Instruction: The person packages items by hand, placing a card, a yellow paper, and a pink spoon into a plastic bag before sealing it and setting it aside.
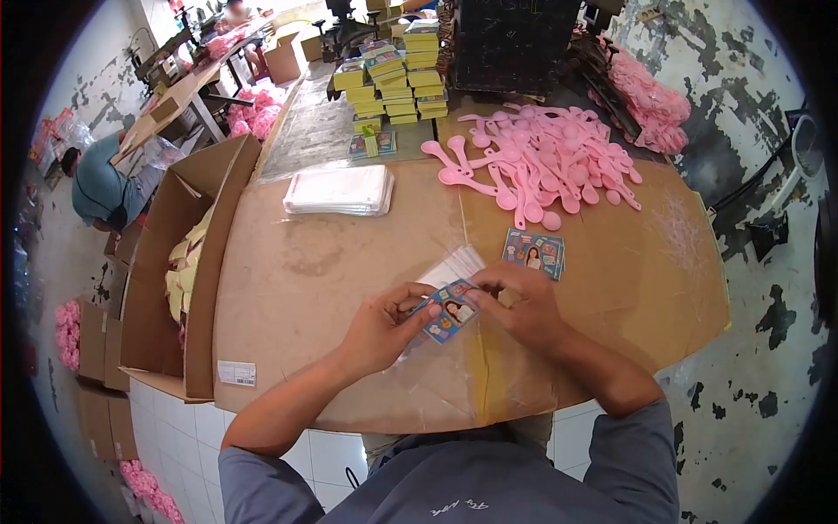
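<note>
A blue printed card (448, 325) with a person's picture on it is held slantwise between my two hands, low over the front of the table. My left hand (381, 330) pinches its left edge with thumb and fingers. At the upper right corner, my right hand (522, 307) has thumb and fingertips closed on the same card. Clear plastic bags (456, 263) lie under and behind it, partly hidden by the card and my fingers. Just beyond my right hand rests a small stack of matching cards (534, 250).
Pink plastic scoops (559, 166) are heaped at the back right. A stack of clear bags (339, 190) lies at the back left, with bundled yellow-edged cards (401, 83) piled behind. An open carton (199, 288) stands along the left edge. A person (109, 188) sits farther left.
</note>
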`<state>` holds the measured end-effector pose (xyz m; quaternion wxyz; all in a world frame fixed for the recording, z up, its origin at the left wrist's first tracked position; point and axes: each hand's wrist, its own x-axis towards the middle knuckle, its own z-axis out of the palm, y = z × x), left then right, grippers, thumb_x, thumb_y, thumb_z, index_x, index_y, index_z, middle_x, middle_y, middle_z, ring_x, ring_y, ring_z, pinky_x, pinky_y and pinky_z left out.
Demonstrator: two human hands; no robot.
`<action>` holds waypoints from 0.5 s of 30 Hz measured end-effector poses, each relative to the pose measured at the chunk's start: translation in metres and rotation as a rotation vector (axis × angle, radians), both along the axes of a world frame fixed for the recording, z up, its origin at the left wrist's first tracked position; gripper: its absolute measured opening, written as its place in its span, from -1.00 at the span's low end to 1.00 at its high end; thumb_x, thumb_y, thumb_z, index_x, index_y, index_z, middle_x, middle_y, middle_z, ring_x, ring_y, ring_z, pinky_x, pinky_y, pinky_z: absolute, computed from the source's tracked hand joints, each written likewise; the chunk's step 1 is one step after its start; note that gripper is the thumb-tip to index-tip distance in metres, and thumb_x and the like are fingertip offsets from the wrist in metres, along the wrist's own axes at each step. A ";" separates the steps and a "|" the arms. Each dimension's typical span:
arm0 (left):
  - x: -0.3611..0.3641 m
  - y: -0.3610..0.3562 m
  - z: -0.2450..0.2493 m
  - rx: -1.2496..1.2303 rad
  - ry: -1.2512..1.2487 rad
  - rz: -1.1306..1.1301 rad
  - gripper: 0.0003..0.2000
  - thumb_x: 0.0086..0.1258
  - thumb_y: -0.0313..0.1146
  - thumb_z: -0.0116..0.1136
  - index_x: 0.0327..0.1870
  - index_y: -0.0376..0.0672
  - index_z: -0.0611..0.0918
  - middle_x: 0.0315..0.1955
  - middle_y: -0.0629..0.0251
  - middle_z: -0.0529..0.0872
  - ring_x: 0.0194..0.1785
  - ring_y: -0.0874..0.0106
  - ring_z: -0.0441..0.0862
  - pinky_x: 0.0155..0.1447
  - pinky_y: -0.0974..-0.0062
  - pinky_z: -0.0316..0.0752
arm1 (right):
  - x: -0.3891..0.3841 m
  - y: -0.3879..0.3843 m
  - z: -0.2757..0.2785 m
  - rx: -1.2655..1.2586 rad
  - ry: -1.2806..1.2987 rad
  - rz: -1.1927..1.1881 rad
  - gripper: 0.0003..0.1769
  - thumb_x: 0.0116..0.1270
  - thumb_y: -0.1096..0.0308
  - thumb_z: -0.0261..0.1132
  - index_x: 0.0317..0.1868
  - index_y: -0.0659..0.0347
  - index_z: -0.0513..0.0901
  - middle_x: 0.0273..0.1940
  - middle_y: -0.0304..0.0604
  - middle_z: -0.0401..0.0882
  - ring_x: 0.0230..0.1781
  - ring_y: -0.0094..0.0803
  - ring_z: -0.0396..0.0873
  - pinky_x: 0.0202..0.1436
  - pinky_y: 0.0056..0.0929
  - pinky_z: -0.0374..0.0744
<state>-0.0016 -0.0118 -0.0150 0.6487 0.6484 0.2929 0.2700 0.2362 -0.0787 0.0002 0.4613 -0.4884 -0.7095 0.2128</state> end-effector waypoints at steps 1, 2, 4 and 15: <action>0.000 0.000 0.000 -0.015 -0.021 0.002 -0.73 0.62 -0.42 0.22 0.20 -0.38 0.61 -0.19 0.26 0.83 -0.15 0.66 0.72 -0.14 0.63 0.62 | -0.003 -0.001 0.000 0.017 -0.060 0.021 -0.70 0.38 0.51 0.43 0.11 0.32 0.72 -0.25 -0.14 0.72 -0.36 -0.42 0.64 -0.25 -0.47 0.60; 0.000 0.000 0.001 -0.031 -0.043 0.003 -0.72 0.62 -0.43 0.21 0.22 -0.39 0.59 -0.17 0.25 0.83 -0.15 0.65 0.72 -0.13 0.63 0.63 | -0.006 0.000 -0.001 0.077 -0.104 0.033 -0.70 0.37 0.51 0.43 0.11 0.31 0.73 -0.24 -0.12 0.71 -0.35 -0.40 0.64 -0.25 -0.46 0.60; 0.000 0.000 0.004 -0.039 -0.049 0.010 -0.72 0.63 -0.44 0.19 0.23 -0.39 0.58 -0.14 0.24 0.83 -0.14 0.64 0.73 -0.11 0.63 0.63 | -0.011 0.003 -0.005 0.202 -0.195 0.060 -0.69 0.37 0.51 0.42 0.11 0.31 0.74 -0.21 -0.07 0.69 -0.33 -0.34 0.63 -0.24 -0.44 0.59; -0.004 0.000 0.007 0.011 -0.001 0.001 -0.74 0.63 -0.44 0.20 0.23 -0.30 0.60 -0.15 0.29 0.82 -0.23 0.70 0.67 -0.25 0.68 0.54 | 0.010 0.012 0.007 -0.105 -0.155 0.238 -0.70 0.47 0.34 0.33 0.12 0.28 0.73 -0.11 -0.04 0.70 -0.09 -0.26 0.69 0.03 -0.31 0.63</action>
